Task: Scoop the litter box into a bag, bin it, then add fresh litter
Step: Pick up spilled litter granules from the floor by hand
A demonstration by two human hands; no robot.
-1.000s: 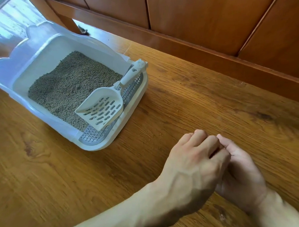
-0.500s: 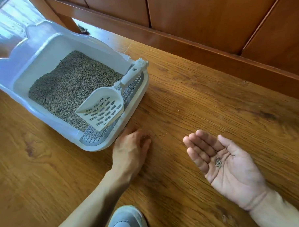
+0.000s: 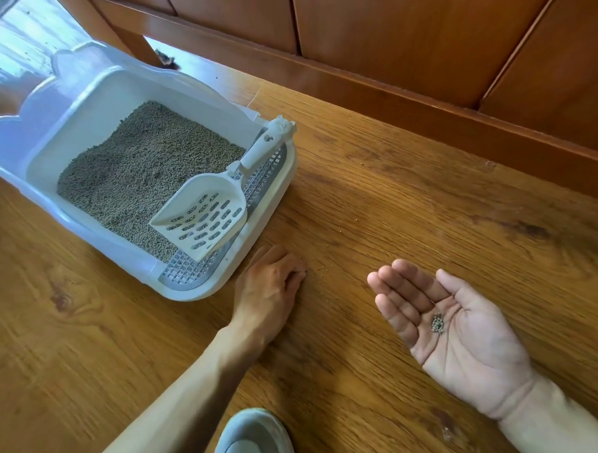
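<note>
1. Two bare hands are down at the wooden floor (image 3: 411,204), whose warm brown planks show a strong grain and a dark knot at the near left.
2. Right hand (image 3: 457,331) lies palm up with fingers straight and relaxed, a small heap of grey litter granules (image 3: 437,323) resting in the hollow of the palm, not pinched.
3. Left hand (image 3: 271,286) is palm down on the floor just beside the near right corner of the litter box (image 3: 91,90); its fingertips are bent toward the boards, and I cannot tell whether they pinch anything.
4. A few tiny crumbs (image 3: 323,269) lie scattered on the floor between the two hands.
5. That pale litter box sits at the far left, its tray filled with grey litter (image 3: 139,171) and a grey grid step along its right end.
6. A white slotted scoop (image 3: 205,215) lies inside, blade on the litter and grid, handle propped on the far right rim.
7. Reddish wood wall panelling (image 3: 401,42) with a skirting board runs along the far side.
8. A grey shoe toe (image 3: 256,436) shows at the near edge.
</note>
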